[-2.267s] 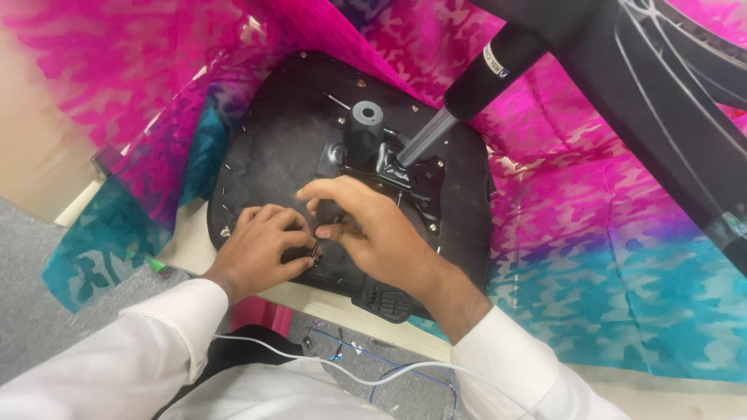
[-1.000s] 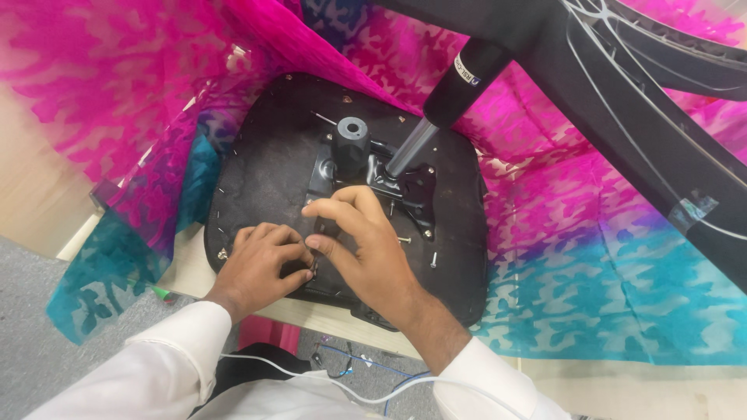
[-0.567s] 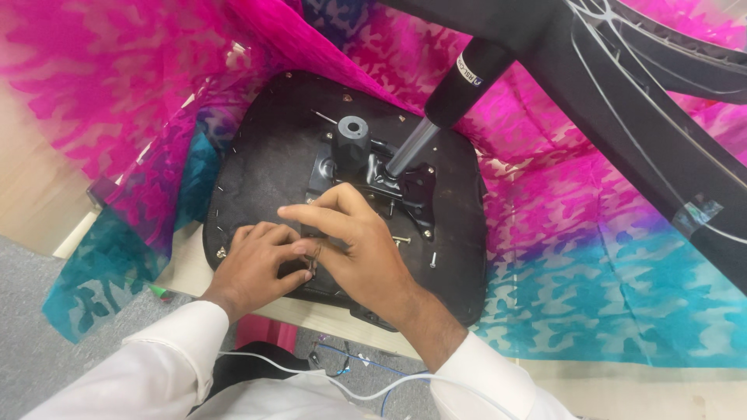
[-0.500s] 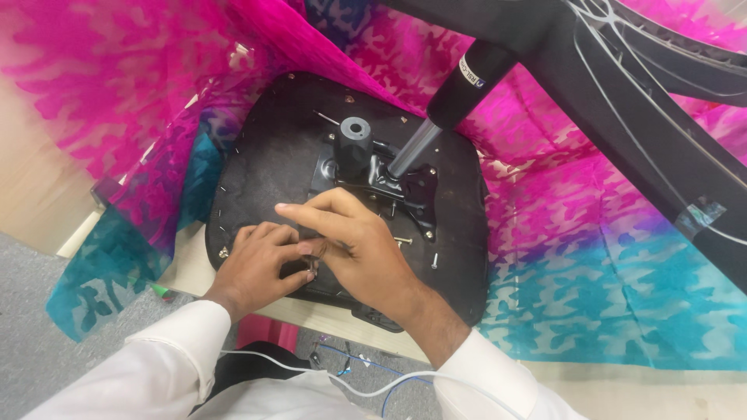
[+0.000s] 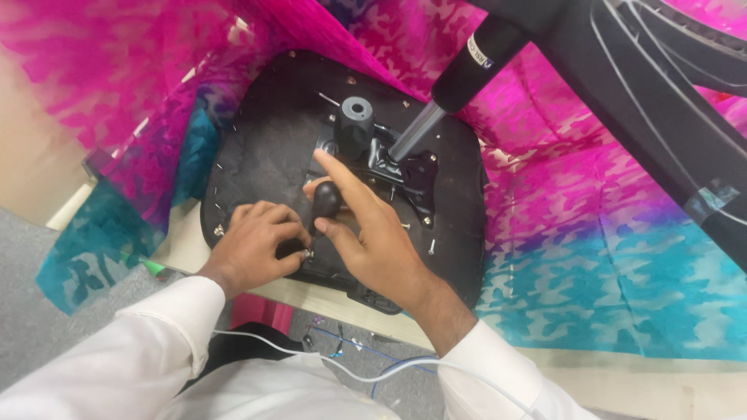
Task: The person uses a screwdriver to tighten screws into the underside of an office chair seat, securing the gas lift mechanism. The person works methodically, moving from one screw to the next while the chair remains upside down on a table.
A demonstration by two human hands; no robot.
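An upturned black chair seat [image 5: 257, 148] lies on a pink and teal cloth, its metal mechanism plate [image 5: 405, 171] and black socket [image 5: 356, 117] facing up. My right hand [image 5: 366, 229] grips the round black handle of a screwdriver [image 5: 325, 201], which stands upright near the seat's front edge, forefinger stretched toward the socket. My left hand [image 5: 261, 245] sits beside it, fingers pinched around the tool's tip and a small screw [image 5: 309, 253] at the seat surface.
A black gas-lift cylinder [image 5: 475, 58] and chair base arms [image 5: 661, 109] rise at the upper right. Loose screws [image 5: 430, 247] stick up from the seat. The cloth [image 5: 591, 257] drapes over a light table edge [image 5: 233, 284]. White cables [image 5: 327, 362] hang below.
My right hand has lifted and turned, so the screwdriver's black handle now shows upright between its fingers. The left hand stays pinched at the same spot.
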